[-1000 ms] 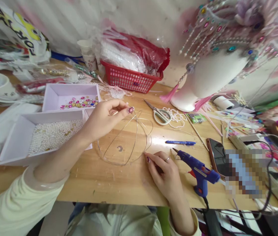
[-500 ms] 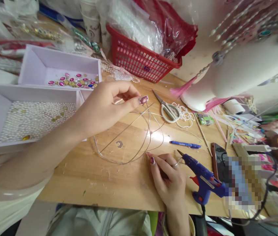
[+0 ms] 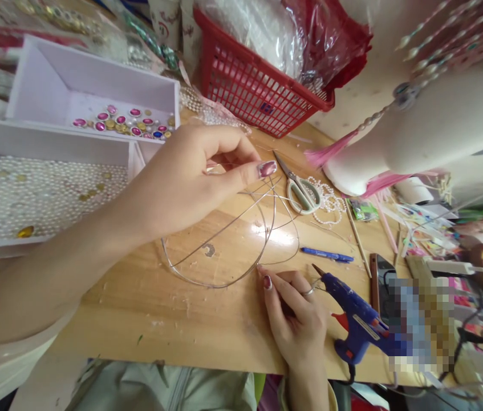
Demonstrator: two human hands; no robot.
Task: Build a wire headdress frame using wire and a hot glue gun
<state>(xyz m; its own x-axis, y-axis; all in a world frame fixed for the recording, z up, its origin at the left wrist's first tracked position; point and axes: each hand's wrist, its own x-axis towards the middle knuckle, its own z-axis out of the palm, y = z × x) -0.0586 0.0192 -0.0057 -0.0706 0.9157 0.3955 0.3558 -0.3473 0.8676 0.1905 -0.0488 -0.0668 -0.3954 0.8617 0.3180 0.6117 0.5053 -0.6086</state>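
A thin silvery wire frame (image 3: 213, 285), bent into crossing loops, stretches between my two hands above the wooden table. My left hand (image 3: 219, 171) pinches its upper part between thumb and fingertips. Lower down, my right hand (image 3: 295, 311) grips the bottom edge of the loops between thumb and forefinger, a ring on one finger. Just right of that hand stands a blue hot glue gun (image 3: 354, 317), its nozzle pointing up and left. A blue pen (image 3: 327, 255) lies a little above the glue gun. Scissors with pale handles (image 3: 303, 194) rest beyond the wire.
White boxes hold pink gems (image 3: 121, 120) and loose pearls (image 3: 53, 194) at the left. A red basket (image 3: 262, 94) of plastic bags stands behind. Right of it is a white mannequin head (image 3: 395, 125) with pink tassels. A phone (image 3: 381, 285) lies at the right.
The view has shifted somewhat. My left hand has moved slightly right with the top of the wire, and the loops have turned a little. My right hand keeps its pinch.
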